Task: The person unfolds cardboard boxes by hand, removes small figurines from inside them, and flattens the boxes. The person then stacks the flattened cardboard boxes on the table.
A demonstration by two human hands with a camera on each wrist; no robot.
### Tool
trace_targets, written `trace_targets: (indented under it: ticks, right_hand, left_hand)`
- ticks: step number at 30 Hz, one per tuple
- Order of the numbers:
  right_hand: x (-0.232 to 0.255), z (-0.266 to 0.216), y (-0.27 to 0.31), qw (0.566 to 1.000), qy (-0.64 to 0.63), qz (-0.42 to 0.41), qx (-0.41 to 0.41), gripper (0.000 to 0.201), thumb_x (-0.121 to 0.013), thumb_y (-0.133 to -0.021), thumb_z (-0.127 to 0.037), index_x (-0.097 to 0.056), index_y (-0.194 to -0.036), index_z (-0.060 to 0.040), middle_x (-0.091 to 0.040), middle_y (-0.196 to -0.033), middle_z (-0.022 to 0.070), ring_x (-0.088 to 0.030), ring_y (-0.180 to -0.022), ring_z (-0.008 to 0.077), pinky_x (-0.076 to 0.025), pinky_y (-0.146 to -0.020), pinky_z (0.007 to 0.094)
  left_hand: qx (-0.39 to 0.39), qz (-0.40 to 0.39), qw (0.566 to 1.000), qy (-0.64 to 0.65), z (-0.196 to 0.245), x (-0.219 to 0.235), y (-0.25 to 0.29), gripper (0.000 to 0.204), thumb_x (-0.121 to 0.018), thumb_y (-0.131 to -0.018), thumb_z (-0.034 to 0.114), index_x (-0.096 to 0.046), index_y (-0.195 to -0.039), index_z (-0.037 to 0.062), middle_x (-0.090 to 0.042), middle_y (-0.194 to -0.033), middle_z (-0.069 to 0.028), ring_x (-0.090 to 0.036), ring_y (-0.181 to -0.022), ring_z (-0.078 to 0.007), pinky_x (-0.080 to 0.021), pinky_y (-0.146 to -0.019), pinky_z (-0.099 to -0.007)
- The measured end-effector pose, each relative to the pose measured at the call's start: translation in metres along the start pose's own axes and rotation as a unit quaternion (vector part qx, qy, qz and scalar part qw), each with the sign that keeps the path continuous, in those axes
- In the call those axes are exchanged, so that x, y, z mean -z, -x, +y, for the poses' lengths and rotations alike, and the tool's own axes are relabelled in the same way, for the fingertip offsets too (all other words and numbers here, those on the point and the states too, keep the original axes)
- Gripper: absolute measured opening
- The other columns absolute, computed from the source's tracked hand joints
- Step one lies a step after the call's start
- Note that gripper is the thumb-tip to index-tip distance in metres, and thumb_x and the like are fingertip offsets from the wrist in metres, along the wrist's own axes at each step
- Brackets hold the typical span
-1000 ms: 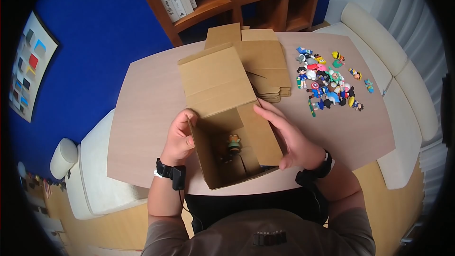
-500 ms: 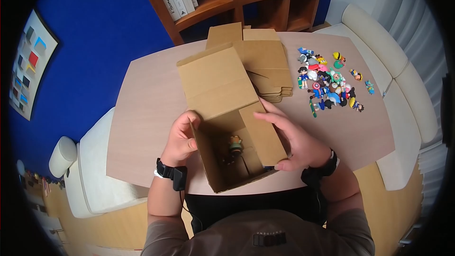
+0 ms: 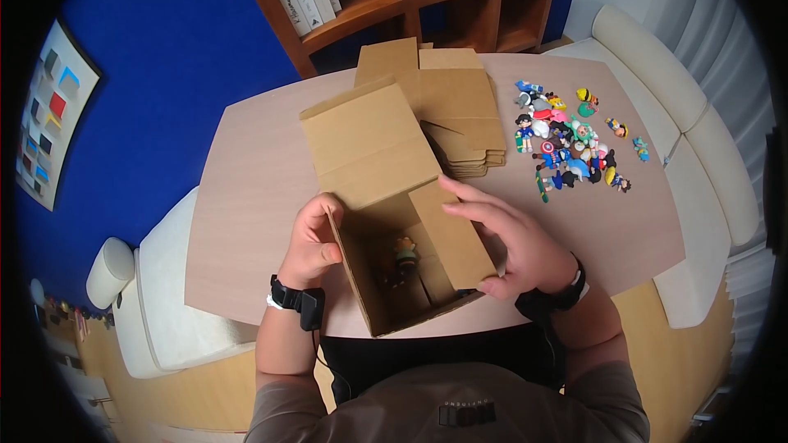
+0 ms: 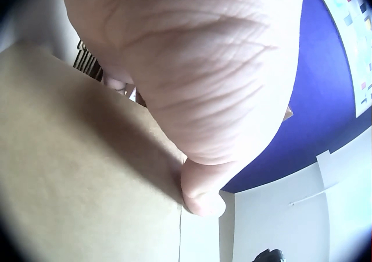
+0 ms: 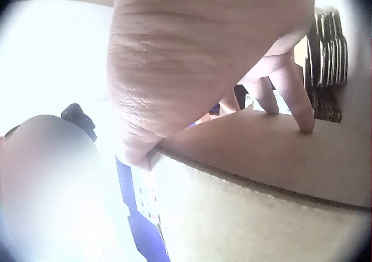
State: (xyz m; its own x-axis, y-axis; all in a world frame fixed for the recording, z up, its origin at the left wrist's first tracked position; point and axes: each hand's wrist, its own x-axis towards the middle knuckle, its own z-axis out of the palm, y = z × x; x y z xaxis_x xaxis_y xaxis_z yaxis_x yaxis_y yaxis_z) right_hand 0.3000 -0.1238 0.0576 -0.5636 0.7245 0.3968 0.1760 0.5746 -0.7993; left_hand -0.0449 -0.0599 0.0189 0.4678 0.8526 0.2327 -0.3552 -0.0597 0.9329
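An open cardboard box [image 3: 355, 279] is held between both hands, its lid flap [image 3: 369, 143] folded back away from the person. My left hand [image 3: 314, 238] grips the left wall, fingers around the far part of its upper edge and thumb beside the wall. On the other side, my right hand [image 3: 525, 250] holds the box by its folded-in side flap [image 3: 451, 234]. The right fingertips [image 5: 305, 125] press on that flap, while the thumb lies at the near corner. Inside, a small toy figure [image 3: 405, 253] with a light green part lies on the box floor; the flap hides the right part of the interior.
Flattened cardboard boxes [image 3: 464, 107] are stacked at the table's far side. A pile of several small toy figures [image 3: 566, 135] lies on the table [image 3: 254, 164] to the right. A wooden shelf [image 3: 402, 12] with books stands behind; white sofas [image 3: 176, 295] flank the table.
The box has tilted slightly, its near corner coming a little lower and its lid flap shifting left. The right hand's fingers have spread and shifted on the side flap; the left hand keeps its grip.
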Motion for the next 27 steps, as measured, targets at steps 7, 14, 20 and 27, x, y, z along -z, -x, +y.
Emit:
trace_targets:
  ticks: [7,14,20,27]
  right_hand:
    - [0.005,-0.02,-0.003,1.0,0.013,0.005,-0.025,0.097,-0.092,-0.072,-0.038,-0.05,-0.153,-0.0061,-0.034,-0.168,0.0196,-0.048,-0.146,0.0375,-0.041,-0.119,0.0468]
    - [-0.002,-0.019,0.0,0.995,0.057,0.073,-0.026,0.076,-0.081,-0.079,-0.023,-0.055,-0.147,-0.0035,-0.048,-0.157,0.0214,-0.058,-0.136,0.0373,-0.055,-0.103,0.0412]
    - [-0.013,-0.002,0.009,0.949,0.162,0.267,0.041,0.03,-0.05,-0.096,-0.008,-0.065,-0.116,0.0089,-0.071,-0.109,0.0256,-0.072,-0.094,0.0405,-0.057,-0.081,0.0381]
    - [-0.013,0.04,0.013,0.892,0.028,0.418,-0.17,0.032,-0.047,-0.109,-0.017,-0.054,-0.082,0.0003,-0.05,-0.068,0.0034,-0.042,-0.062,0.0103,-0.035,-0.056,0.0356]
  left_hand:
    - [0.001,0.001,1.0,-0.006,0.007,-0.005,0.001,0.062,-0.1,-0.07,0.046,-0.055,-0.097,0.0132,-0.057,-0.097,0.0047,-0.055,-0.093,-0.0097,-0.043,-0.084,-0.0255]
    - [-0.01,0.005,1.0,-0.017,0.0,-0.004,0.008,0.054,-0.091,-0.082,0.05,-0.053,-0.092,0.0132,-0.054,-0.092,0.004,-0.049,-0.084,-0.0088,-0.04,-0.075,-0.0252]
    - [-0.015,0.027,0.999,-0.039,-0.005,0.011,0.022,0.047,-0.091,-0.085,0.041,-0.055,-0.093,0.0106,-0.058,-0.091,0.0008,-0.054,-0.084,-0.0098,-0.042,-0.075,-0.0243]
    - [-0.06,-0.069,0.994,-0.063,-0.001,0.0,0.012,0.046,-0.09,-0.083,0.012,-0.062,-0.119,0.0084,-0.066,-0.115,-0.0053,-0.061,-0.107,-0.0181,-0.047,-0.095,-0.0355]
